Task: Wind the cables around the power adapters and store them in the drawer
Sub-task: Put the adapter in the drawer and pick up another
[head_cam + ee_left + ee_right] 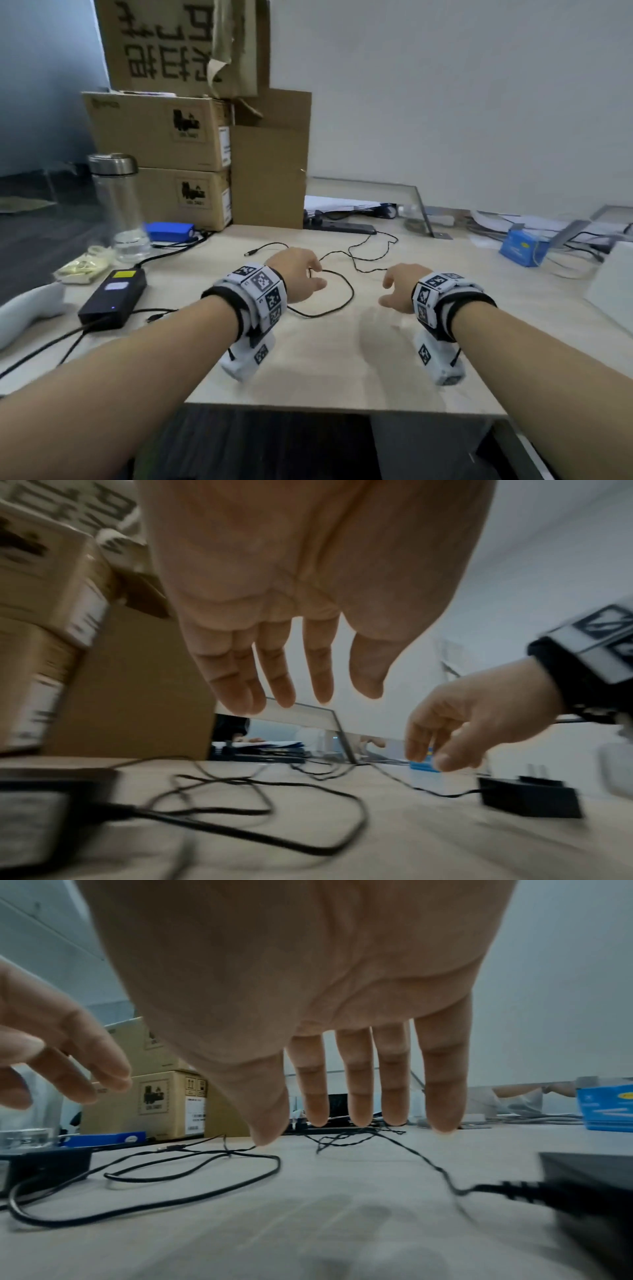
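Observation:
A thin black cable [352, 291] lies in loose loops on the light wooden desk [325, 370], its barrel plug [248, 254] lying free. My left hand [301, 277] hovers over the loop with straight, spread fingers and holds nothing. My right hand [397, 287] hovers beside it, also empty. In the left wrist view a small black plug adapter [529, 799] lies on the desk below the right hand [455, 723], joined to the cable [361, 810]. The head view hides this adapter behind my right wrist. A larger black power brick [113, 298] sits at the left with a thicker cable.
Stacked cardboard boxes [161, 137] stand at the back left, with a water bottle [116, 205] and a blue pack [169, 231] in front. A power strip [342, 226] lies at the back, a blue box [520, 248] at the right. The desk's front edge [342, 409] is close.

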